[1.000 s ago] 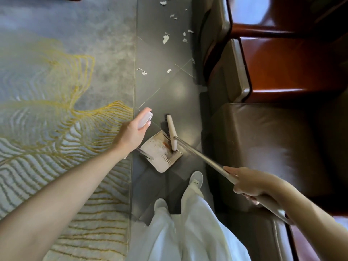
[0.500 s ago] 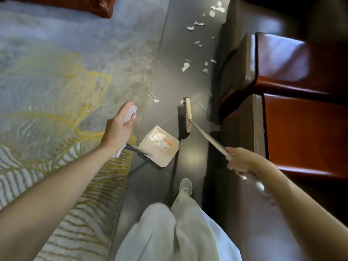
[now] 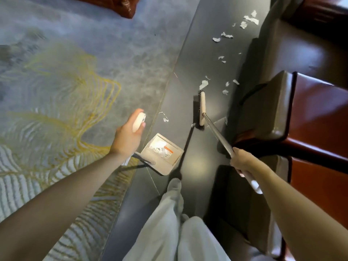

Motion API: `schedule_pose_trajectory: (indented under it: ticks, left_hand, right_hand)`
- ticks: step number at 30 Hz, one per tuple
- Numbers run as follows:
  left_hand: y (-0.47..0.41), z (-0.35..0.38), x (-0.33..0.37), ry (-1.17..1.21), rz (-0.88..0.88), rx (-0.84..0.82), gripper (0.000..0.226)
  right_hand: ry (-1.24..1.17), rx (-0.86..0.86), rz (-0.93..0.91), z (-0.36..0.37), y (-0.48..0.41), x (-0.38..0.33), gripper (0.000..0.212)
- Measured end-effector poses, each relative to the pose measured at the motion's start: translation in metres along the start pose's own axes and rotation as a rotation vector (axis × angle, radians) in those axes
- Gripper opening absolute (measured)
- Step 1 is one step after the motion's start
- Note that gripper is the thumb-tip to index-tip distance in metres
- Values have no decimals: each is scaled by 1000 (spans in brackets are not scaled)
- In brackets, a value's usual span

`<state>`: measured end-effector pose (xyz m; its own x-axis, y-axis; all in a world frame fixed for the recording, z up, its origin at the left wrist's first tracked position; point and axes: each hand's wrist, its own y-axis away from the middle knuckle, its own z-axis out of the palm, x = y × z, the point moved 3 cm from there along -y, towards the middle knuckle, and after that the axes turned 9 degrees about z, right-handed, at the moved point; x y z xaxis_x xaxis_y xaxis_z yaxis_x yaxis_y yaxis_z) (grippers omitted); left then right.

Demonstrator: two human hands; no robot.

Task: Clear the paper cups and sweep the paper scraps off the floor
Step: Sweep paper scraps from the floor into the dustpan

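My left hand grips the white top of the dustpan handle. The beige dustpan sits on the dark floor just right of the carpet edge, with white scraps inside. My right hand grips the metal broom pole. The broom head rests on the floor ahead of the dustpan. Several white paper scraps lie beyond the broom head, with more farther up the dark floor strip. One scrap lies between the dustpan and the broom.
A grey carpet with yellow lines covers the left. Dark leather chairs with red-brown wood line the right edge of the floor strip. My legs in pale trousers and a shoe are below.
The view has moved forward along the floor strip. The broom head has gone farther ahead of the dustpan, toward the scraps. Both hands keep their grips.
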<state>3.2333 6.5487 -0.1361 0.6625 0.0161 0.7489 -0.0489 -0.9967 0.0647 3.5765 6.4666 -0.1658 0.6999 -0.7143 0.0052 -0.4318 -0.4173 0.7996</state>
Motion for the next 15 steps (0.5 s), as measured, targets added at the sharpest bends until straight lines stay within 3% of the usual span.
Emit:
schedule_pose_trajectory:
  ticks: [5, 12, 15]
  left_hand:
    - [-48, -2, 0, 0, -15, 42, 29]
    - [-70, 16, 15, -17, -9, 83, 31]
    - [-72, 23, 19, -5, -26, 80, 32]
  right_hand:
    - [-147, -143, 63, -1, -41, -22, 65]
    - [-96, -156, 54, -20, -48, -39, 60]
    - [60, -157, -16, -15, -32, -46, 62]
